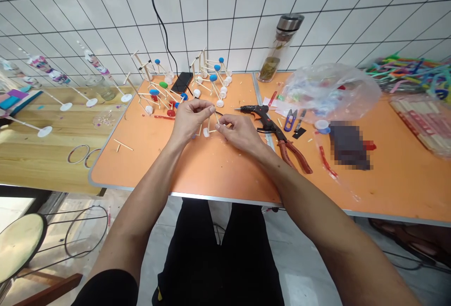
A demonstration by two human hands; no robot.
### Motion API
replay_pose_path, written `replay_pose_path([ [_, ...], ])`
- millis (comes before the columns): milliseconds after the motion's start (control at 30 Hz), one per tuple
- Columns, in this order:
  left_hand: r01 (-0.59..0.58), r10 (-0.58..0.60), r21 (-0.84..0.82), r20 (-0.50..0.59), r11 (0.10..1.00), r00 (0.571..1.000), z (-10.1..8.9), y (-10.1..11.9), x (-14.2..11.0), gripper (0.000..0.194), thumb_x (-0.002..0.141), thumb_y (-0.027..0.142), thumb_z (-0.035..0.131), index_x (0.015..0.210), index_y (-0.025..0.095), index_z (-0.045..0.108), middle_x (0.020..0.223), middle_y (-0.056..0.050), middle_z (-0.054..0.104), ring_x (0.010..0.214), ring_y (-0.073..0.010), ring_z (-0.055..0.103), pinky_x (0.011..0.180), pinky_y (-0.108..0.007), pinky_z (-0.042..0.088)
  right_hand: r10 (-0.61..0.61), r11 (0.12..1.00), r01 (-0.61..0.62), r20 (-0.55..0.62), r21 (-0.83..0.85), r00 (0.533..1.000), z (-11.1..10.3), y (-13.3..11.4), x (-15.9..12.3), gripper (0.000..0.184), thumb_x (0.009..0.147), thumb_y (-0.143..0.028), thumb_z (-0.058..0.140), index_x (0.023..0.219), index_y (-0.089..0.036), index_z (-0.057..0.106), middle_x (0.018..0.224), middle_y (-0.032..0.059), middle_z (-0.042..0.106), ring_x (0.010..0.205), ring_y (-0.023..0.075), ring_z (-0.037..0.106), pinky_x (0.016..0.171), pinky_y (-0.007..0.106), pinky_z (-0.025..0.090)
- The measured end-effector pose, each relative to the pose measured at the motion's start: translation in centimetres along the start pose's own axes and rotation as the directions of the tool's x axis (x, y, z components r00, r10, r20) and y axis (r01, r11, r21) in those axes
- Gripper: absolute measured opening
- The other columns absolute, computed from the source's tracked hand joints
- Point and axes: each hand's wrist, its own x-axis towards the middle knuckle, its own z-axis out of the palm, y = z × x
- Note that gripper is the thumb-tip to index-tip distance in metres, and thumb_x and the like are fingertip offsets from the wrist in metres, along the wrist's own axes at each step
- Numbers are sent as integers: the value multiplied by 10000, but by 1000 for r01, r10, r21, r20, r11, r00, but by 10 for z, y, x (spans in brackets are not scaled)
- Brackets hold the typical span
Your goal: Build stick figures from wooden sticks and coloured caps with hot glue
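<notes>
My left hand [190, 120] and my right hand [239, 134] meet above the orange table [211, 169], with fingertips pinching a small frame of thin wooden sticks [210, 127] with a white cap at its lower end. Just left of my hands stand several stick models with white, blue, red and green pieces [155, 90]. To the right of my right hand lie a black hot glue gun [259, 114] and red-handled pliers [293, 155]. Neither hand touches them.
Blue thread snips [289, 120] and a clear plastic bag [331, 92] lie on the right, near a pixelated dark object [348, 146]. A glass bottle [271, 52] stands by the tiled wall. A wooden table [45, 155] with stick pieces adjoins on the left.
</notes>
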Motion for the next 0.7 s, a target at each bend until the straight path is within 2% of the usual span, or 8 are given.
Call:
replay_pose_path([
  [133,-18,18,1,-15,1000,1000,0,-6,0,445,721,574,1121,825,205,896,748,-20,775,662,-133,637,637,-282,544,21,999,-21,8,38,1000,1,2,0,286,975,-496,700,830,-249,705,783,20,745,824,243,709,743,340,430],
  [300,-21,22,19,-47,1000,999,-1,-12,0,437,733,580,1099,794,211,872,695,-8,734,608,-121,565,569,-270,481,94,988,-100,57,115,994,1,6,1,263,943,-498,758,907,-238,762,773,-3,749,688,202,676,683,331,433],
  [500,-36,39,44,-84,998,996,-2,-16,-1,313,792,459,1055,796,214,862,707,-3,731,610,-121,566,573,-267,475,129,970,-164,194,179,973,-2,13,2,295,813,-418,816,1058,-253,815,738,-44,666,629,165,532,601,308,332],
  [700,-41,46,54,-90,998,995,4,-19,-5,223,809,368,1019,793,213,859,735,-5,752,648,-136,613,603,-266,492,118,987,-134,162,90,980,-3,15,4,296,769,-377,807,1029,-236,807,761,-22,661,713,193,567,655,316,361],
])
